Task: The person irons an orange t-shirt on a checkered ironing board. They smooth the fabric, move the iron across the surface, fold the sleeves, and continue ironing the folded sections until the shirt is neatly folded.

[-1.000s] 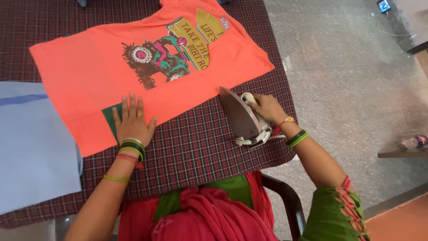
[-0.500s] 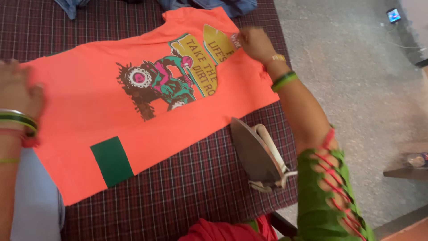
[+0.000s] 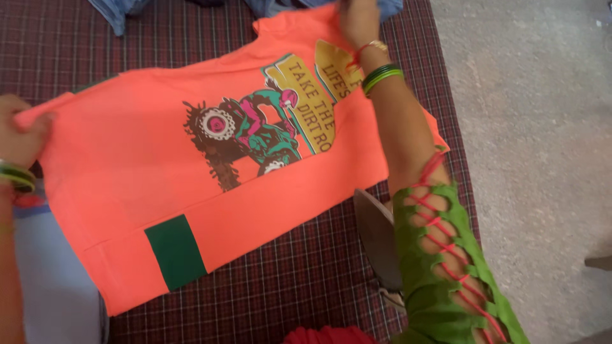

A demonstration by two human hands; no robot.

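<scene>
L fingers (image 3: 32, 127) clenched on shirt (image 3: 146, 153) corner at far-left edge; R hand (image 3: 358, 22) gripping shirt's top edge, fingers partly out of view; orange shirt w/ graphic print, spread flat on checked worktop (image 3: 287, 280); iron (image 3: 377, 239) near R elbow, standing on end; blue cloth (image 3: 57, 299) bottom left

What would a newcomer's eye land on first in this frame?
The bright orange T-shirt with a colourful print, spread across the dark checked table cover. The left hand grips its edge at the far left, while the right hand holds its top end near the upper edge of the picture. An iron stands on its heel at lower right, partly behind the green sleeve.
</scene>
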